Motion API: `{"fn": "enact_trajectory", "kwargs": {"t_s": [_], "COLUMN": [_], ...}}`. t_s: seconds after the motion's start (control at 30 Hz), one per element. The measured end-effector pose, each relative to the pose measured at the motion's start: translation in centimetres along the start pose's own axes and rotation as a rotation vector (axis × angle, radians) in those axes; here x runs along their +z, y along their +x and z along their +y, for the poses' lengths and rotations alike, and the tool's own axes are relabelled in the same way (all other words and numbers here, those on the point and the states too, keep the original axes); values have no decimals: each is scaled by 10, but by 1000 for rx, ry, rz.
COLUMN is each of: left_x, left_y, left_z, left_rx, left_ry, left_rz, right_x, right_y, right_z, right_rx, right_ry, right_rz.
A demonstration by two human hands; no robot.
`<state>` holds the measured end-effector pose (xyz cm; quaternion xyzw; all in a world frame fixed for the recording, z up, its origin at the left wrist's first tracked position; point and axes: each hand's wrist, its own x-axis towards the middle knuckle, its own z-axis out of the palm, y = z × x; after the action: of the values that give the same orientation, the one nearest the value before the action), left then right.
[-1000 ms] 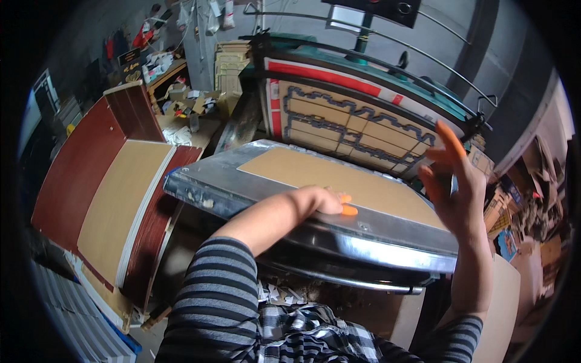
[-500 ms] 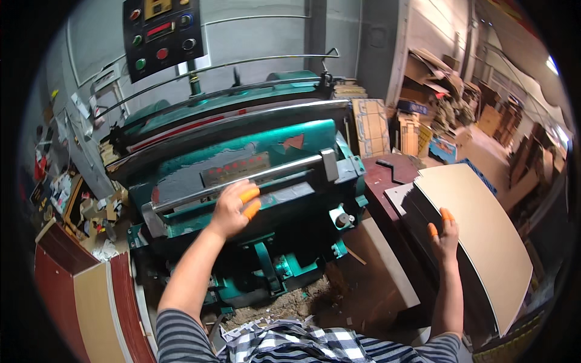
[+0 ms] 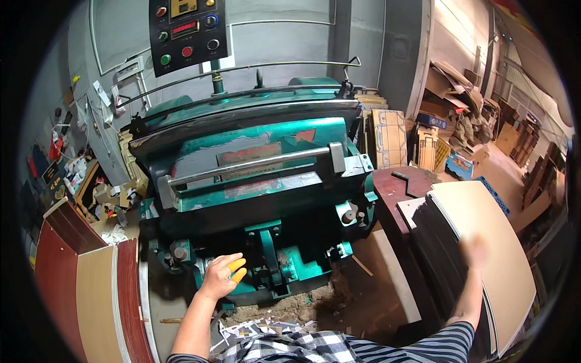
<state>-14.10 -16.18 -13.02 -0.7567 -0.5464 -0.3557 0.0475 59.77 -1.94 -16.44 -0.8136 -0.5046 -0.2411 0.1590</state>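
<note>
My left hand hangs in front of the green press, below its metal bar. Its fingers are loosely apart with nothing between them, and orange-yellow covers sit on two of the fingertips. Over on the right, my right hand is a blur above the stack of tan cardboard sheets. Motion smears its fingers, and whether it touches the top sheet cannot be made out.
A black control panel with coloured buttons stands above the press. Dark red and tan boards lean at the left. Beside the press is a dark red table with a black crank-shaped rod on it. Scraps litter the floor.
My left hand has dropped from the metal bar to lower in front of the press. My right hand has moved farther over the sheets. The red strip in the press's gap is out of sight.
</note>
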Motion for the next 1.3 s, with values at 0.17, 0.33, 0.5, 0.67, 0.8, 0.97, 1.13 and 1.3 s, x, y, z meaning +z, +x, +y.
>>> {"fn": "enact_trajectory", "kwargs": {"t_s": [0.17,0.33,0.5,0.67,0.8,0.97,1.13,1.3], "left_x": [-25,-78,-103,-124,-102,-79,-101,-171], "left_y": [20,80,61,45,4,-76,-122,-171], "left_z": [4,31,45,13,-61,-108,-72,-8], "left_rx": [24,146,126,3,-366,-771,-739,-522], "left_ry": [-75,-5,143,341,396,507,272,316], "left_rz": [126,310,477,513,301,-400,-684,-715], "right_x": [26,-108,-164,-162,-99,-87,-91,-204], "right_y": [73,92,54,15,-36,-134,-173,-194], "right_z": [12,-202,-327,-402,-442,-411,-317,-269], "right_rx": [-509,-320,-637,-791,-891,-1000,-1020,-1118], "right_ry": [-191,414,950,954,752,352,478,537], "right_rz": [801,224,215,103,-261,-769,-693,-482]}}
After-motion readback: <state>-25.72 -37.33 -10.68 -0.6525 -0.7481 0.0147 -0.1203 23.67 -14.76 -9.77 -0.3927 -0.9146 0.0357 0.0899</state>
